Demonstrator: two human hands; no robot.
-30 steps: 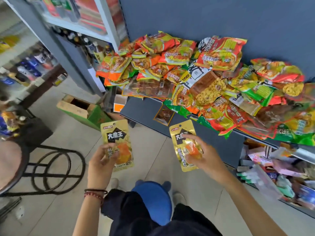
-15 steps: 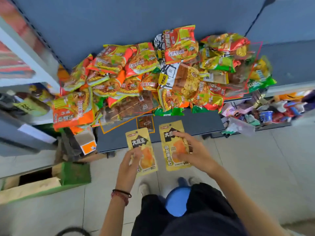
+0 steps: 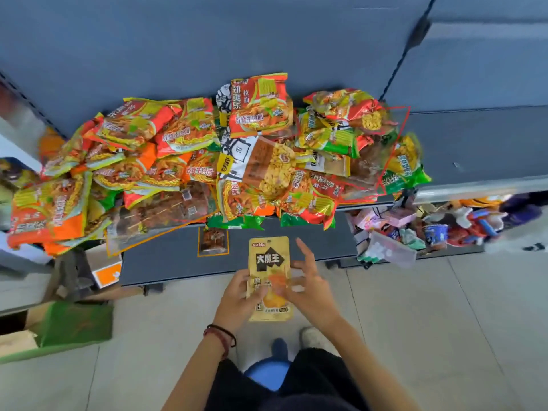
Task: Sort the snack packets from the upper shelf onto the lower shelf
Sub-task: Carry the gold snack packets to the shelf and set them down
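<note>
Nearest, above the blue stool point(image 3: 267, 375), the left hand point(image 3: 237, 295) grips the yellow packet point(image 3: 268, 262) by its lower left edge, thumb across the front. It holds the packet upright in the air, just short of the front edge of the lower shelf point(image 3: 166, 262). The right hand point(image 3: 311, 289) lies against the packet's right edge with fingers splayed wide and blurred, clasping nothing that I can see. Whether a second packet hides behind the first cannot be told. With only one side held, the glossy packet could slip or swing and fall to the floor. A small dark packet point(image 3: 213, 241) lies near the lower shelf's back edge. Beyond, the pile of snack packets point(image 3: 258, 161) overhangs the front edge of the upper shelf point(image 3: 430, 137), and a careless reach could bring several down.
</note>
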